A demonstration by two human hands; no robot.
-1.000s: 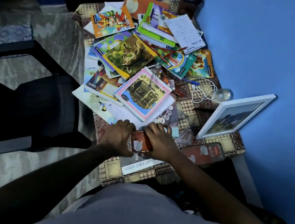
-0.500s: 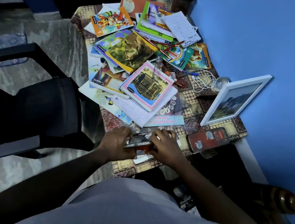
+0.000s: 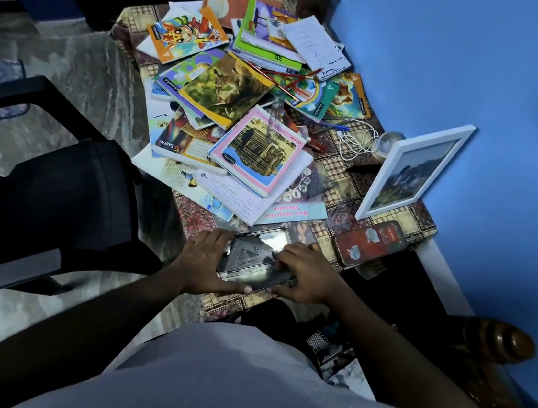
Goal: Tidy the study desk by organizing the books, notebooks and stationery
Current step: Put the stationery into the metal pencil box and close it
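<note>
Metal tin lies open at the near edge of the desk; our left hand and right hand grip its sides.

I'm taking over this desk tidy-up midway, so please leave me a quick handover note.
Left hand grips the left side of the open metal box at the near edge of the desk; right hand holds its right end.
Notebooks lie in a loose heap across the desk, pencils scattered on top; a red tin lies beside the white picture frame.
Done: box opened, nothing sorted.
Left: gather pencils, stack notebooks.
</note>
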